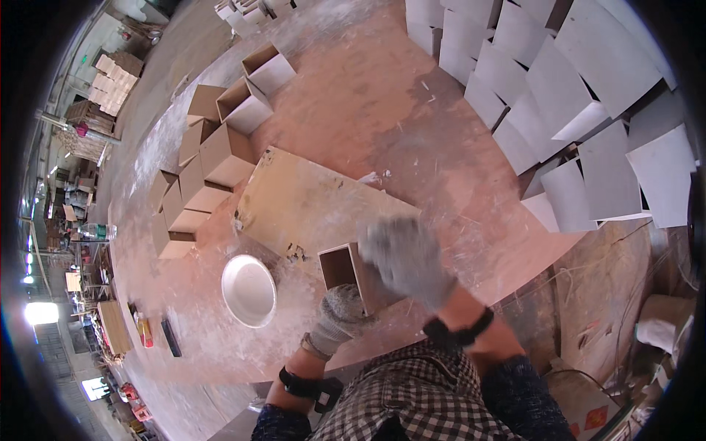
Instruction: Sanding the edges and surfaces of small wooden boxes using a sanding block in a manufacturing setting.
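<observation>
A small brown box (pixel 373 294) with an open, dark end stands near the table's front edge. My left hand (pixel 340 314), in a grey knit glove, is closed on the box's near side, its fingers at the edge of the opening. My gloved right hand (pixel 408 261) is smeared by motion over the box's right side; its fingers do not show clearly, and I cannot tell if it touches the box. Under and beyond the box lies a worn yellowish board (pixel 316 202). A white bowl (pixel 249 292) stands to the left of the box.
Several brown and white boxes (pixel 226 153) stand in rows at the left of the reddish table (pixel 353 81). Stacks of white-faced boxes (pixel 540 92) rise along the right. A dark bar (pixel 170 337) and a bottle with a yellow-red label (pixel 144 331) are at the far left.
</observation>
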The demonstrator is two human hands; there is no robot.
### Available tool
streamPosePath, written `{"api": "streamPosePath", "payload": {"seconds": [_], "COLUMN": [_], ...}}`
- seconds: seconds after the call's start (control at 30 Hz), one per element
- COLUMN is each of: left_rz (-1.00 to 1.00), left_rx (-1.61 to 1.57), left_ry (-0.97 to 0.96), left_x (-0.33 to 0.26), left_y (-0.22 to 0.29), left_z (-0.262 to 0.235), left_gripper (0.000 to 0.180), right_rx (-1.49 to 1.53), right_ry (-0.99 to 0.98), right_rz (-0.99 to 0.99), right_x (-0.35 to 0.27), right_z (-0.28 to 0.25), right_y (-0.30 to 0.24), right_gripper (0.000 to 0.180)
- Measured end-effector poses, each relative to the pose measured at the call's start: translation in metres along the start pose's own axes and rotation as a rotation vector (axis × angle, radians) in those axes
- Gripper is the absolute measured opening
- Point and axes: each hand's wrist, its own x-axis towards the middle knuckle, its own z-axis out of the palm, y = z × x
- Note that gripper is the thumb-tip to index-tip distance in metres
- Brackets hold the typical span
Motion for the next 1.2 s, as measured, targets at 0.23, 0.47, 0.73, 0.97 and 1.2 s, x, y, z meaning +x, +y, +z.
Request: {"api": "streamPosePath", "payload": {"seconds": [0.23,0.47,0.73,0.97,1.2], "left_rz": [0.162,0.117,0.219,0.226,0.245], "left_rx": [0.343,0.042,0.186,0.153,0.186], "left_ry": [-0.081,0.097,-0.015,0.086,-0.022], "left_x": [0.001,-0.002,0.014,0.001,0.013], "left_y": [-0.009,-0.026,-0.014,-0.013,-0.022], "left_z": [-0.004,0.019,0.007,0.002,0.018], "left_gripper": [0.024,0.023,0.033,0.022,0.037], "right_rx": [0.114,0.167,0.198,0.255,0.134], "right_ry": [-0.038,-0.107,0.006,-0.067,-0.018], "right_rz": [-0.141,-0.088,0.104,-0.017,0.194], "right_x": [0.001,-0.03,0.025,-0.04,0.018], "right_z": [-0.019,-0.037,0.0,-0.039,0.009], "right_y": [-0.022,-0.05,0.003,-0.056,0.014], "right_gripper": [0.021,0.026,0.023,0.014,0.017]}}
